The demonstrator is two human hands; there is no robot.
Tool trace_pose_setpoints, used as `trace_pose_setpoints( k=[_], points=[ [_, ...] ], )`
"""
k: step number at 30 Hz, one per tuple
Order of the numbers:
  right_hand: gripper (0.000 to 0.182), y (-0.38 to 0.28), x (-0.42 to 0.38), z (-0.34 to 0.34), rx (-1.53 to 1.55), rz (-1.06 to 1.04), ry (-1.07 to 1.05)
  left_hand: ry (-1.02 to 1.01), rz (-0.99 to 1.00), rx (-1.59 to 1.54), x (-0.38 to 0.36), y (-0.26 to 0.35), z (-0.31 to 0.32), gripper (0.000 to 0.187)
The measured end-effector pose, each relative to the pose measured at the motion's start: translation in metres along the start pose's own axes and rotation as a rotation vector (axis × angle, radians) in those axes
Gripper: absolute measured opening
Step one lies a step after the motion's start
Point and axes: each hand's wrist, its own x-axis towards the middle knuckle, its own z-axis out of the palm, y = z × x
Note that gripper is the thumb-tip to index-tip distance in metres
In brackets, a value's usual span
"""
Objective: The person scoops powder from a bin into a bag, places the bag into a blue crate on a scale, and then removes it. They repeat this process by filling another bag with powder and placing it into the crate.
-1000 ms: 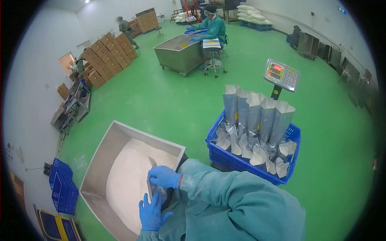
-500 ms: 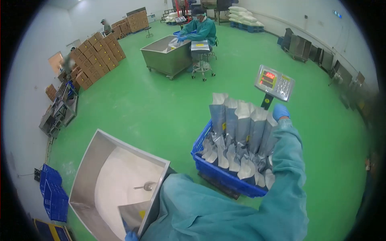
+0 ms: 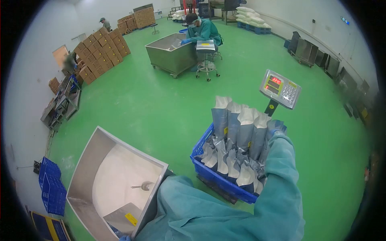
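My gloved left hand (image 3: pixel 125 238) shows only in part at the bottom edge, at the lower end of a silver bag (image 3: pixel 124 217) with a yellow label. That bag lies tilted inside the steel tub (image 3: pixel 82 172), over white powder (image 3: pixel 120 168). A metal scoop (image 3: pixel 147 186) rests in the powder. My gloved right hand (image 3: pixel 275 132) is at the top of the rightmost upright silver bag (image 3: pixel 265 146), its fingers mostly hidden. Upright silver bags (image 3: pixel 245 130) fill the blue crate (image 3: pixel 225 186), with shorter open-topped ones in front.
A scale display (image 3: pixel 280 89) stands behind the crate. Ahead, a co-worker (image 3: pixel 203 32) leans over another steel tub (image 3: pixel 171 58) beside a wheeled stool (image 3: pixel 207 66). Stacked cartons (image 3: pixel 102 54) and blue crates (image 3: pixel 52 188) are on the left.
My right hand has come down from beside the scale display onto the rightmost bag. The bag at my left hand has shifted left and lies flatter. The display's digits have changed.
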Motion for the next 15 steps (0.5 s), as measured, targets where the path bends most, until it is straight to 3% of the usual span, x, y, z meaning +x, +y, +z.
trace_pose_setpoints(
  k=[3,5,6,7,8,9,11,12,14,15],
  points=[
    [0.036,0.015,0.023,-0.002,-0.109,-0.063,-0.292,-0.098,-0.096,-0.122,-0.006,0.007,-0.014,0.029],
    [0.033,0.036,0.040,-0.015,-0.085,-0.152,-0.558,0.028,0.096,-0.049,-0.005,-0.010,0.000,0.030],
    [0.032,0.047,0.045,-0.026,0.035,-0.142,-0.674,0.028,0.102,-0.052,-0.003,-0.021,0.011,0.030],
    [0.030,0.056,0.048,-0.035,0.272,-0.044,-0.751,0.139,0.229,-0.032,0.001,-0.031,0.022,0.030],
    [0.015,0.057,0.041,-0.044,0.687,0.189,-0.730,0.253,0.356,-0.012,0.005,-0.037,0.029,0.031],
    [0.015,0.062,0.044,-0.041,0.687,0.189,-0.719,0.256,0.363,-0.020,0.008,-0.040,0.033,0.031],
    [0.019,0.063,0.051,-0.024,1.424,0.152,-0.813,0.057,0.029,0.109,0.014,-0.042,0.042,0.036],
    [0.018,0.044,0.044,-0.018,1.147,-0.352,-0.493,0.060,0.035,0.099,0.010,-0.013,0.024,0.036],
    [0.015,0.006,0.021,-0.024,1.241,-0.407,-0.497,-0.040,-0.231,-0.154,0.000,0.034,-0.017,0.040],
    [0.013,-0.048,-0.022,-0.065,1.620,0.054,-0.829,-0.040,-0.229,-0.158,0.000,0.028,-0.012,0.040]
  ],
)
